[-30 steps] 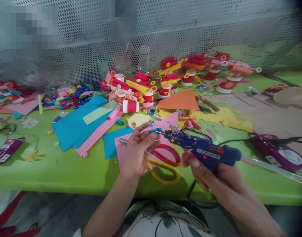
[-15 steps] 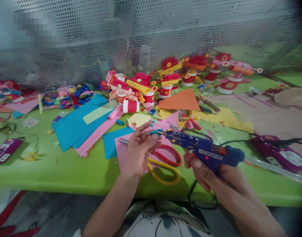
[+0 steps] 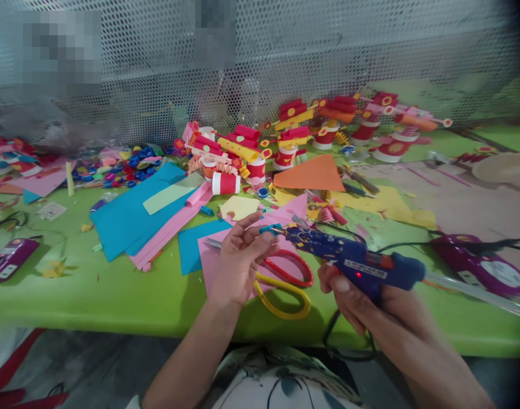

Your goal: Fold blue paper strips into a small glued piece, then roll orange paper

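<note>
Between the thumb and fingers of my left hand [image 3: 243,258] is a small coiled strip of blue paper [image 3: 269,228]. My right hand [image 3: 353,301] is wrapped round the handle of a blue hot glue gun [image 3: 349,255], its red light lit and a clear glue stick [image 3: 477,292] coming out of the back. The nozzle points left and sits right at the blue coil; I cannot tell whether it touches. Under my left hand lie scissors [image 3: 285,309] with one red and one yellow handle, on pink paper [image 3: 209,267]. Another blue coil [image 3: 207,211] rests on the table beyond.
Several red paper cups with paper decorations [image 3: 285,156] stand along the back by a perforated metal screen [image 3: 277,45]. A red and white cup [image 3: 226,183] lies on its side. Blue sheets [image 3: 128,227], orange paper [image 3: 311,173] and purple power strips [image 3: 481,264] [image 3: 13,258] lie about.
The glue gun has drawn back slightly to the right, its nozzle a little farther from my left fingers. My left hand has hardly moved.
</note>
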Available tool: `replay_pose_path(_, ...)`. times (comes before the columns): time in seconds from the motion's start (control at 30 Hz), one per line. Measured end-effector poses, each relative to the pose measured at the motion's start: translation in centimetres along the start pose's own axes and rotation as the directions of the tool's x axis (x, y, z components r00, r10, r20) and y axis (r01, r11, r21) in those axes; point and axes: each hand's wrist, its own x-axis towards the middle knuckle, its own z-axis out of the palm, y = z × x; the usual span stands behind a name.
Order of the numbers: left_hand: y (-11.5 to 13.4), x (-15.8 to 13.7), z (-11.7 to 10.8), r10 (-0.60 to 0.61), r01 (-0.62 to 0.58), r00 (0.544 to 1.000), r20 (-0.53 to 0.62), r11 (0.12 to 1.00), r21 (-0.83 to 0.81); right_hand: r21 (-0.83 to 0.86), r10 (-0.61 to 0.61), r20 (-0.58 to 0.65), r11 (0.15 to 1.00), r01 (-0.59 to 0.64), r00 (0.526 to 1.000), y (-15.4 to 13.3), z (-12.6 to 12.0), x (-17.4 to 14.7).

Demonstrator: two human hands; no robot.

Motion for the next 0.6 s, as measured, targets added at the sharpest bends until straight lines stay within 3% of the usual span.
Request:
replay_pose_path(0.43,0.12,0.06,0.16,-0.008,0.008,1.000,0.002,1.000,0.025,-0.014,0.020,0.060,1.000,-0.019,0.998,0.40,-0.33,-0.15)
replay_pose_path(0.6,0.15,0.03,0.21,-0.008,0.009,1.000,-0.005,0.999,0.047,0.000,0.061,0.015,0.998,-0.061,0.998,0.04,0.02,-0.27)
